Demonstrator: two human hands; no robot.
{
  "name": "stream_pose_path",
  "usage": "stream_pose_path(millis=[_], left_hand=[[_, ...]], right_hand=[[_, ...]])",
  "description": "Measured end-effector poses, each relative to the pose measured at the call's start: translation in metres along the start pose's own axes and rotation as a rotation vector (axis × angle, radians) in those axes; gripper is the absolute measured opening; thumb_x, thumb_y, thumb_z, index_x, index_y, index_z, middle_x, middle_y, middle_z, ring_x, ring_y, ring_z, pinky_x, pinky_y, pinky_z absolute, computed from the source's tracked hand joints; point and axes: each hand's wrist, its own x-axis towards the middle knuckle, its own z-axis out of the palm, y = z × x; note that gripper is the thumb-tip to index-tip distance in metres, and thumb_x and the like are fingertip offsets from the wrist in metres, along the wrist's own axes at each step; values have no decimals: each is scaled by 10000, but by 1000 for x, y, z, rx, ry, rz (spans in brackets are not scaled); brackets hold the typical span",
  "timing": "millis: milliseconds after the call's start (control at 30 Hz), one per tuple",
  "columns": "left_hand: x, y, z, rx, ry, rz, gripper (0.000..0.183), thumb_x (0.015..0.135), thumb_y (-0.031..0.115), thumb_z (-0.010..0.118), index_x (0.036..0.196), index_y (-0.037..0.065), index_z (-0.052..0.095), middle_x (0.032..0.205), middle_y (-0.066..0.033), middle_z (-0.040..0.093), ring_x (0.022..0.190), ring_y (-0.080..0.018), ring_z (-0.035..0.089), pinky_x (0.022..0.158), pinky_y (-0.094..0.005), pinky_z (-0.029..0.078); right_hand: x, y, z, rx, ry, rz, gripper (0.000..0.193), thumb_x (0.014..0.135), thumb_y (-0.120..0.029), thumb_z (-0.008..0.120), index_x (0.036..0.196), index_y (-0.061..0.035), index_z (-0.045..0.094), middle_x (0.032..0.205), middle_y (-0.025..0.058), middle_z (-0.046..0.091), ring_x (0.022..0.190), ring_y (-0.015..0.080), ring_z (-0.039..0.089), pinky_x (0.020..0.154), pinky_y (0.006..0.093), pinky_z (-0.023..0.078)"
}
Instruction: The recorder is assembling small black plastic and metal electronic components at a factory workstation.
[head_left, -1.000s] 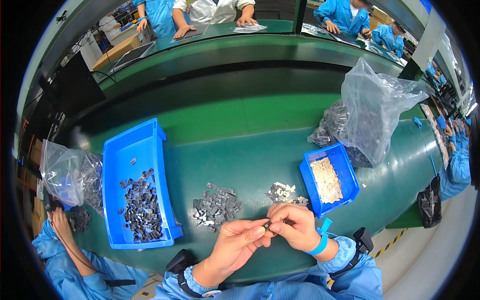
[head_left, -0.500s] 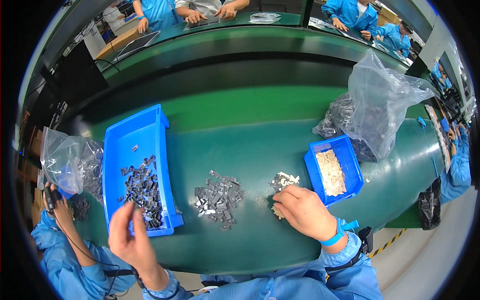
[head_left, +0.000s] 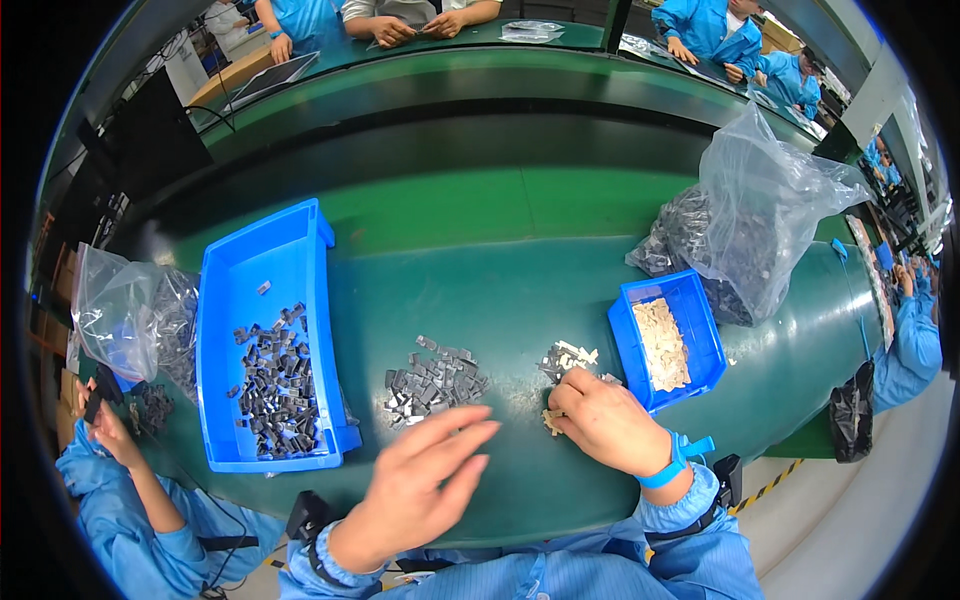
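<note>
My left hand point(head_left: 425, 482) hovers at the near side of a pile of small grey clip-like pieces point(head_left: 432, 378), its fingers stretched and apart, with nothing visible in them. To the right, my right hand point(head_left: 612, 428) has thumb and fingers pressed together low over the table; what they hold, if anything, is hidden. Beside those fingertips lie small cream pieces point(head_left: 574, 355) mixed with a few grey ones, and more cream bits point(head_left: 551, 420) show by the thumb. A large blue tray point(head_left: 262, 235) on the left contains many dark pieces point(head_left: 275, 385).
A small blue bin point(head_left: 708, 345) of cream pieces point(head_left: 663, 345) stands right of my right hand. Behind it sits a clear bag point(head_left: 750, 220) of dark parts. Another plastic bag point(head_left: 125, 310) lies left of the tray, near a co-worker's hand point(head_left: 110, 432). More people work across the green bench.
My left hand has moved right, from over the tray's near edge to the grey pile, and its fingers have spread. The right hand stays nearly in place.
</note>
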Motion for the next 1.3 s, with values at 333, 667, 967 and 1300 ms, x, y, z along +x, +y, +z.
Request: stream_pose_path(millis=[333,667,967,1300], left_hand=[[11,-44,46,-728,-40,-431,285,815,-13,552,1101,-14,556,1033,-120,554,832,-169,613,632,-241,529],[13,-44,56,-532,-137,-441,297,807,-45,535,1102,-18,549,993,-110,547,757,-153,622,585,-233,530],[14,-45,59,-506,-92,-437,298,803,-57,533,1098,-16,551,962,-97,542,698,-133,612,564,-224,525],[14,-43,61,-607,-118,-457,277,806,-54,537,1080,-21,561,914,-92,529,670,-138,612,544,-224,520]], right_hand=[[6,1,0,274,189,-41,108,765,-51,585,862,-5,591,740,143,590,687,313,585,598,380,472],[7,-3,-2,303,331,-27,112,743,-39,600,853,-14,601,725,136,601,632,301,589,552,368,478],[12,1,11,1,175,-48,163,725,-122,633,848,-45,561,790,102,503,752,288,563,618,379,475],[11,0,12,-156,167,-86,114,725,-134,535,818,-69,534,792,94,489,747,245,573,591,357,477]])
